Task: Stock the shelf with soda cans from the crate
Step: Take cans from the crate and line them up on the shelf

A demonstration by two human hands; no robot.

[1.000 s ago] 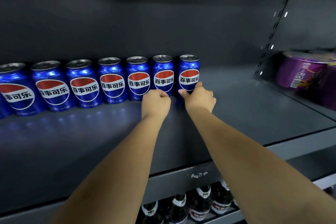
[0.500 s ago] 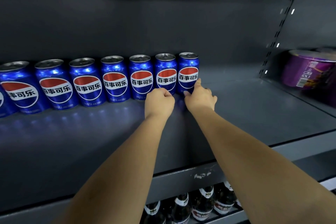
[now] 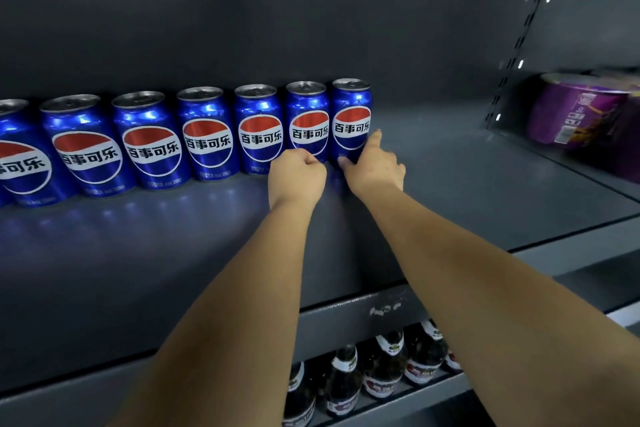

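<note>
Low down, right hand point(image 3: 375, 172) pinches the end can point(image 3: 351, 121), left hand point(image 3: 297, 177) alongside.

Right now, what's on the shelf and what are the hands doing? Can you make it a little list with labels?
shelf: dark grey, holds the cans
cans: blue soda cans, upright, one row side by side, at least seven in view
last can: right end of the row
left hand: a fist in front of the second can from the right, holding nothing
right hand: thumb on the last can's front, forefinger along its right side
bottles: dark, on the level below
purple tub: far right, next bay
crate: not in view
</note>
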